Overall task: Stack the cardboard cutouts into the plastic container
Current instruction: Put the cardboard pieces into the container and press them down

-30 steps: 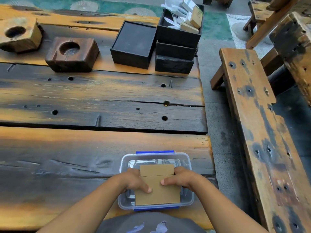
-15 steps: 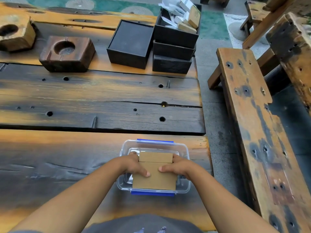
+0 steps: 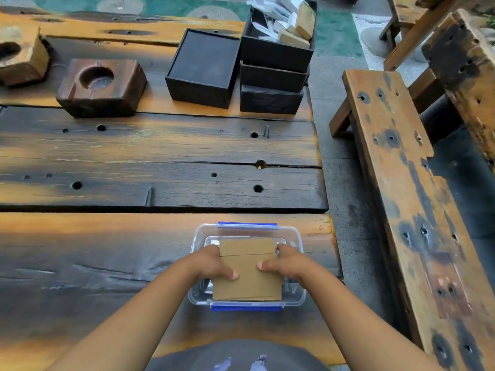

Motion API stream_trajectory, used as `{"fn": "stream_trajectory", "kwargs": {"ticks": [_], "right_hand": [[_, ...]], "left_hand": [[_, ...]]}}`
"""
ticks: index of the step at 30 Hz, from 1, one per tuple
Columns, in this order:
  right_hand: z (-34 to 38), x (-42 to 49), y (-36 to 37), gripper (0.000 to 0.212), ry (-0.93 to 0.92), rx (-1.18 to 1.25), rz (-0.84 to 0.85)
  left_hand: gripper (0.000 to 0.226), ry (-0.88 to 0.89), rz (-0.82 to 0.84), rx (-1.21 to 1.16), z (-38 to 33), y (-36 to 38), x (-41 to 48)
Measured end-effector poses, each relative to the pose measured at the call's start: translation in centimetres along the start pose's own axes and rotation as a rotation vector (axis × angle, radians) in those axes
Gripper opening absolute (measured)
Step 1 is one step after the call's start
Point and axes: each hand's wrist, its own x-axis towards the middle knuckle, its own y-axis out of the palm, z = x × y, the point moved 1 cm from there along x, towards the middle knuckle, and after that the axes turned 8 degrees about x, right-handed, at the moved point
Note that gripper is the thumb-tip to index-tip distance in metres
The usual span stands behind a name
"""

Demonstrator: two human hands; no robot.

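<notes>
One clear plastic container (image 3: 247,301) sits on the near plank of the desk (image 3: 107,250), close to its right edge. Two blue clips show on it, one on the far rim and one on the near rim.

Cardboard cutouts (image 3: 247,274): a brown stack held over and partly inside the container. Two top faces can be told apart, a narrow strip at the far end and a larger sheet nearer the person. Thin layered edges show along the near side; exact count of sheets cannot be told.

Two hands, both bare. Left hand (image 3: 214,263) grips the stack's left side, thumb lying on the top face, fingers wrapped under the edge and out of sight. Right hand (image 3: 286,261) grips the right side the same way, thumb on top. The two thumbs point toward each other, apart.

Far side of the desk, well apart from the container:
- Two wooden blocks, each with one round hollow: a dark one (image 3: 103,88) and a paler one (image 3: 21,60) cut off by the left edge.
- One black box (image 3: 203,68) standing alone, lid closed.
- Three black boxes stacked (image 3: 273,76) just beside it; the top one is open and holds white and tan packets, too jumbled to count.

One worn wooden bench (image 3: 407,196) stands right of the desk across a strip of floor.
</notes>
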Motion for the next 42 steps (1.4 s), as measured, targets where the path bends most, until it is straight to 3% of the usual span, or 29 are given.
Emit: {"fn": "stream_trajectory", "kwargs": {"ticks": [2,6,11,15,26,31,36,38,42], "right_hand": [[-0.4,-0.5,-0.3,0.061,-0.009,0.049,-0.031],[-1.3,-1.1,0.1,0.05,-0.059,0.178,-0.007],[-0.9,-1.1,0.8,0.034,-0.091,0.099,-0.023],[-0.8,-1.1,0.9,0.042,-0.082,-0.102,-0.063],[-0.5,-1.0,0.1,0.043,0.008,-0.137,0.056],[-0.7,-1.2,0.7,0.04,0.043,0.018,0.059],[-1.2,-1.6,1.2,0.04,0.038,0.123,0.011],[-1.6,-1.7,1.4,0.039,0.066,0.193,-0.012],[-2.6,-1.7,2.0,0.041,0.083,0.232,-0.041]], "left_hand": [[0.038,0.038,0.009,-0.115,0.5,0.1,-0.3],[0.041,0.038,-0.02,-0.242,0.6,0.9,-0.9],[0.042,0.016,-0.027,0.061,-0.6,1.0,-1.4],[0.047,-0.024,-0.001,0.319,-1.1,0.6,-1.5],[0.045,-0.049,0.024,0.271,-0.3,0.3,-0.8],[0.042,-0.076,0.018,0.157,0.0,0.5,-0.9],[0.025,-0.086,-0.046,-0.25,0.7,1.5,-1.4],[0.03,-0.08,-0.065,-0.412,1.2,2.3,-1.6],[0.026,-0.065,-0.064,-0.486,1.5,3.8,-1.8]]}}
